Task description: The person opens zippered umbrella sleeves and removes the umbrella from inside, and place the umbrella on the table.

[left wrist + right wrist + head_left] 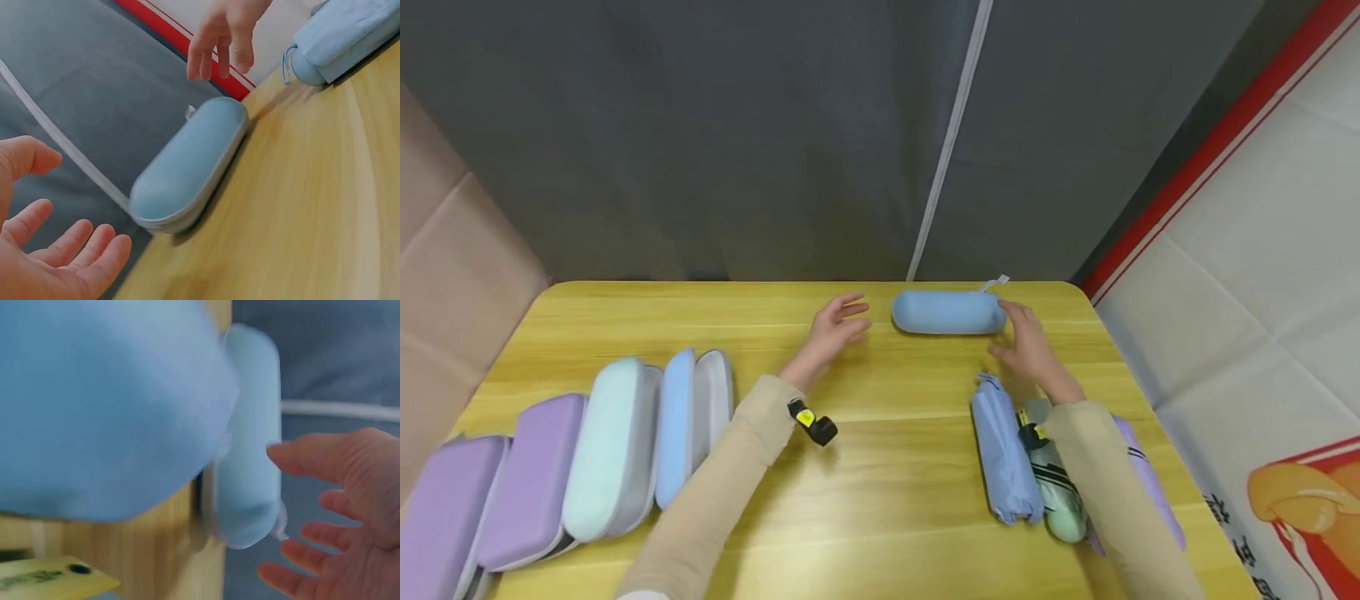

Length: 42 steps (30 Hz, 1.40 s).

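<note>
A closed light-blue zippered case (947,313) with a small white tag lies lengthwise along the table's far edge. To its left, apart from it, my left hand (835,329) has loosely spread fingers and nothing in them. My right hand (1028,342) is at the case's other end, fingertips right by the corner. In the left wrist view the case (194,159) lies between both hands. The right wrist view has the right thumb overlapping the case (250,437), the fingers spread. Just nearer than the right hand lies a folded blue umbrella (1003,450), which looms large and blurred there.
Along the left side, several cases stand in a row: two purple ones (533,479), a mint one (604,450) and a blue one (676,425) standing partly open. A green umbrella (1060,500) and a purple umbrella (1153,487) lie under and beside the right forearm. A grey curtain (737,150) hangs behind the table.
</note>
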Each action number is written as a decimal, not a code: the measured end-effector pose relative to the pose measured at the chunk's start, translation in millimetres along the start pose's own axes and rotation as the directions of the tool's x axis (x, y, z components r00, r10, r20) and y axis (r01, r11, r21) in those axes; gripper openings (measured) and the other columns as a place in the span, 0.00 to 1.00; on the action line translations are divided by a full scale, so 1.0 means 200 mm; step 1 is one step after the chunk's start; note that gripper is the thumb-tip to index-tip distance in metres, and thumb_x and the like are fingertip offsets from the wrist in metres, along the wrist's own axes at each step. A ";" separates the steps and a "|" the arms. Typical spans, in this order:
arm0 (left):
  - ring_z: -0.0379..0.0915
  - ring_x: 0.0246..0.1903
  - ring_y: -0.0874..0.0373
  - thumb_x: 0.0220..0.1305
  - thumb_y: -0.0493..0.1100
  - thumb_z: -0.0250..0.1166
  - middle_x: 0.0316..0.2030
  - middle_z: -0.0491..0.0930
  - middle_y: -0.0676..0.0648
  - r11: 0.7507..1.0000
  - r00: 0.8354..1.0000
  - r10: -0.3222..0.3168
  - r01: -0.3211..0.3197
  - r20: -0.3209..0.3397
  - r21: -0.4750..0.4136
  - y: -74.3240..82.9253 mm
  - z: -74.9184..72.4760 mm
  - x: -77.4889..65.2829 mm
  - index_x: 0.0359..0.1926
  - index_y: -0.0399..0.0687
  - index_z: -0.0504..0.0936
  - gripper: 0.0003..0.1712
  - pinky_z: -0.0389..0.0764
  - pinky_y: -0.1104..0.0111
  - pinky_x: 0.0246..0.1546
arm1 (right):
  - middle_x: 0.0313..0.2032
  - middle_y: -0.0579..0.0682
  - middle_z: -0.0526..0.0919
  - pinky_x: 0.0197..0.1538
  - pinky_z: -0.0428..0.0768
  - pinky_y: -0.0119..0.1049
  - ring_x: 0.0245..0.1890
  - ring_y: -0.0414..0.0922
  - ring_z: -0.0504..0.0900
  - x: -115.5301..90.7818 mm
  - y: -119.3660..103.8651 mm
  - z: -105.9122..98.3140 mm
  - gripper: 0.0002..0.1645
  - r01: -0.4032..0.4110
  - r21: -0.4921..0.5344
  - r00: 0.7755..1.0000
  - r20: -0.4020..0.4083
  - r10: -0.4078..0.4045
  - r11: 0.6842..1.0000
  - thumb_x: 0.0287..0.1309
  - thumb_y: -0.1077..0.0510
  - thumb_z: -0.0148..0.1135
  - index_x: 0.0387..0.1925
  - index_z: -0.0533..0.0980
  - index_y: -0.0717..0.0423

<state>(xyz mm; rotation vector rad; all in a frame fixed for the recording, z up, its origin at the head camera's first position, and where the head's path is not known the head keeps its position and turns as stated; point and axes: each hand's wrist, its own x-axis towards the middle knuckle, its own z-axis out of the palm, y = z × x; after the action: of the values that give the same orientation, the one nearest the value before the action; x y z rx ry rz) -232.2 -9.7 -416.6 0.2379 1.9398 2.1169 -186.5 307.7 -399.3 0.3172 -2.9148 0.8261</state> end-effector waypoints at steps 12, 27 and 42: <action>0.68 0.53 0.45 0.60 0.33 0.61 0.61 0.66 0.37 0.990 0.989 -0.139 0.140 -0.046 0.016 -0.08 0.16 0.27 0.65 0.46 0.66 0.31 0.74 0.53 0.50 | 0.61 0.76 0.55 0.63 0.58 0.59 0.61 0.69 0.57 0.19 0.12 -0.01 0.45 -0.196 0.008 0.980 0.036 0.195 0.981 0.49 0.67 0.64 0.66 0.53 0.73; 0.66 0.51 0.47 0.52 0.28 0.64 0.57 0.65 0.37 0.983 0.992 -0.122 0.124 -0.021 0.135 -0.16 0.27 0.35 0.64 0.44 0.66 0.37 0.78 0.63 0.41 | 0.65 0.69 0.57 0.65 0.59 0.53 0.64 0.62 0.58 0.22 0.16 0.07 0.49 -0.359 0.209 0.932 0.134 0.336 0.910 0.51 0.62 0.67 0.69 0.50 0.64; 0.66 0.54 0.42 0.45 0.30 0.70 0.58 0.66 0.35 0.894 0.994 -0.081 0.039 0.076 0.446 -0.12 -0.03 0.08 0.65 0.39 0.63 0.43 0.75 0.56 0.50 | 0.58 0.69 0.67 0.56 0.71 0.50 0.55 0.60 0.71 0.13 -0.11 0.15 0.47 -0.346 0.172 0.923 0.240 0.301 0.922 0.48 0.55 0.70 0.66 0.58 0.64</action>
<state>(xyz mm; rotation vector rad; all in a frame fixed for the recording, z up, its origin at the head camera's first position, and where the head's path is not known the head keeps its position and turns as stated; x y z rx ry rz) -247.8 -9.3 -441.3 0.3491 2.3168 1.5660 -208.1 269.3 -409.4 -0.0802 -3.1294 1.2267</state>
